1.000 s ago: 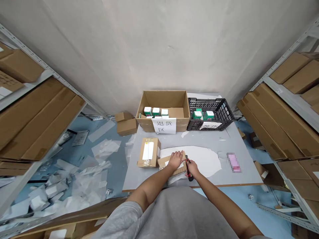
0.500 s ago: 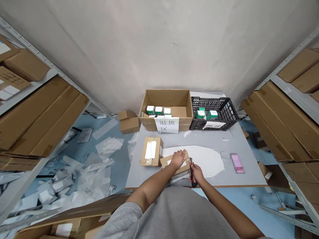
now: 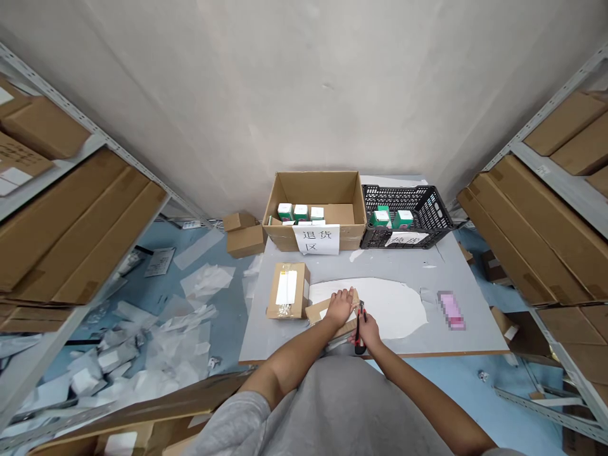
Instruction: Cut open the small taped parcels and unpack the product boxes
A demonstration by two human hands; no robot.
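My left hand (image 3: 339, 306) lies flat, fingers together, on top of a small taped cardboard box (image 3: 317, 311) near the front edge of the grey table (image 3: 408, 266). My right hand (image 3: 368, 332) is closed round a red and black utility knife (image 3: 360, 326), whose tip is at the box's right edge. A second small cardboard box (image 3: 288, 291) with a white label lies just left of the first. Both boxes rest beside a large white sheet (image 3: 389, 306).
At the back of the table stand an open cardboard carton (image 3: 315, 190) with green and white boxes and a paper sign, and a black plastic crate (image 3: 406, 206) with similar boxes. A pink blurred item (image 3: 450, 310) lies right. Shelves of cartons flank both sides; paper scraps cover the floor at left.
The right hand with the knife drew back along the box's right edge, then came forward against it again. The left hand stayed on the box. The view shifted slightly.
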